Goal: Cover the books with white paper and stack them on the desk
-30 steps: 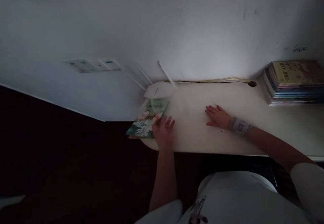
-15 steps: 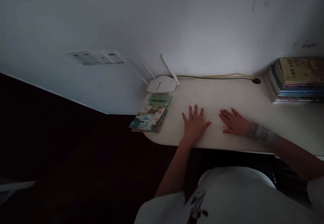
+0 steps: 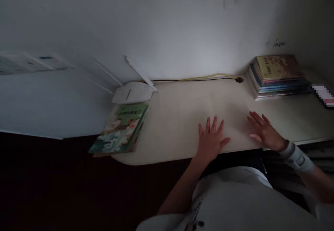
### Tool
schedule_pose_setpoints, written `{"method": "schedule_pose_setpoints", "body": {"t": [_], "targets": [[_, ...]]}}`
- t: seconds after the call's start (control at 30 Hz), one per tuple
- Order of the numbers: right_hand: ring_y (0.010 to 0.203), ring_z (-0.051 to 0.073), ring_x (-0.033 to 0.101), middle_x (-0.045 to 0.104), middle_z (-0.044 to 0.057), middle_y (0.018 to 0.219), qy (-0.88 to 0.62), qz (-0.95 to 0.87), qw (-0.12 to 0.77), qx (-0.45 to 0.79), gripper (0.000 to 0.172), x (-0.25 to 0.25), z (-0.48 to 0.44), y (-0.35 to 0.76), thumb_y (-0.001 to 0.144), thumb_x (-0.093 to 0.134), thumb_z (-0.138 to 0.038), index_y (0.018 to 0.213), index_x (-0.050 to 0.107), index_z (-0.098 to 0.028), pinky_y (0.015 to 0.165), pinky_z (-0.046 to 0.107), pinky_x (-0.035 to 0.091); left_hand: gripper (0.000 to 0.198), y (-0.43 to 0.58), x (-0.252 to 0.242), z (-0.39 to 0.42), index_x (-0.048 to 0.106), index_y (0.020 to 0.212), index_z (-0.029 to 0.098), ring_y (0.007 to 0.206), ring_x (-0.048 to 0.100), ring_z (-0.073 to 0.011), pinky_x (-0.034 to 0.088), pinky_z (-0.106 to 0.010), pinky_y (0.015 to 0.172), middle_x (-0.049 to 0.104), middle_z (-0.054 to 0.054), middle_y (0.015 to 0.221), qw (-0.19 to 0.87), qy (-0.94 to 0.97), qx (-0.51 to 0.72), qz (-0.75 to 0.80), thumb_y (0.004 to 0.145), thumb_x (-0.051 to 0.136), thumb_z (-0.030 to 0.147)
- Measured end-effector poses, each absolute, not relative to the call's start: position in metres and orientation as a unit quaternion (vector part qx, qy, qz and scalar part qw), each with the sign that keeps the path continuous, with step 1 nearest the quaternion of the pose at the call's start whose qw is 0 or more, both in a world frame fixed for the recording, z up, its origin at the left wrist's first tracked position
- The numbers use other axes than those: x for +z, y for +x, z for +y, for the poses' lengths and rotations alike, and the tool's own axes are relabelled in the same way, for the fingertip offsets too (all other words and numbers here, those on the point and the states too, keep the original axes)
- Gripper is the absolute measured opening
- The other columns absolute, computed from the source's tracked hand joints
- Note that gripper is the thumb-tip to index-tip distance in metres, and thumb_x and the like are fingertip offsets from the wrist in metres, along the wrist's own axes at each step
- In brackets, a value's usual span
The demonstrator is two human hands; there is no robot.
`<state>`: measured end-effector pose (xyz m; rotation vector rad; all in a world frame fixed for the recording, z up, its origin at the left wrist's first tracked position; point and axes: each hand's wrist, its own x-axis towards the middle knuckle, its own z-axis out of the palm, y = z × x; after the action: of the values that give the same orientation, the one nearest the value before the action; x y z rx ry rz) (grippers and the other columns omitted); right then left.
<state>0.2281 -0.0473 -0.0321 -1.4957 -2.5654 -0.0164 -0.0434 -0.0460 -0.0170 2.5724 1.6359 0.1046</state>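
Observation:
My left hand (image 3: pixel 211 141) is spread over the front part of the pale desk (image 3: pixel 174 119), palm down and holding nothing. To its right, my right hand (image 3: pixel 265 132) is also open and holds nothing, its fingers pointing toward the wall; it seems raised slightly off the desktop. A grey-white band (image 3: pixel 296 157) circles the right wrist. Left of my hands, green-covered picture books (image 3: pixel 120 128) overlap at the desk's rounded corner and jut past the edge. Beyond my right hand stands a stack of books (image 3: pixel 279 76), a yellow-brown cover on top.
A white router (image 3: pixel 133 92) with antennas sits behind the green books. Yellow and black cables (image 3: pixel 193 79) run along the wall to a round desk hole (image 3: pixel 239 80). A blurred phone-like object (image 3: pixel 323 95) lies at the far right. Wall sockets (image 3: pixel 31 62) are at left.
The view has swung right, so the router and books appear farther left. My right hand has moved right, away from the left, and looks lifted. The phone-like object has come into view.

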Motion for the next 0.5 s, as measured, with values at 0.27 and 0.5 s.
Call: {"method": "schedule_pose_setpoints", "body": {"t": [0.27, 0.5], "targets": [[0.141, 0.035, 0.019, 0.020, 0.023, 0.153, -0.558, -0.829, 0.026, 0.021, 0.075, -0.026, 0.056, 0.163, 0.091, 0.027, -0.061, 0.146, 0.029, -0.011, 0.106, 0.062, 0.023, 0.078, -0.031, -0.016, 0.051, 0.019, 0.150, 0.020, 0.143, 0.005, -0.0413, 0.013, -0.069, 0.106, 0.008, -0.013, 0.158, 0.089, 0.821, -0.028, 0.563, 0.088, 0.018, 0.067], [0.138, 0.037, 0.028, 0.029, 0.025, 0.150, -0.581, -0.813, 0.007, -0.032, 0.077, -0.050, 0.025, 0.184, 0.091, 0.027, -0.062, 0.144, 0.033, -0.006, 0.105, 0.061, 0.027, 0.082, -0.022, -0.035, 0.035, 0.018, 0.150, 0.021, 0.143, 0.006, -0.0401, 0.007, -0.069, 0.107, 0.010, -0.012, 0.158, 0.097, 0.848, -0.027, 0.521, 0.085, 0.025, 0.071]]}}
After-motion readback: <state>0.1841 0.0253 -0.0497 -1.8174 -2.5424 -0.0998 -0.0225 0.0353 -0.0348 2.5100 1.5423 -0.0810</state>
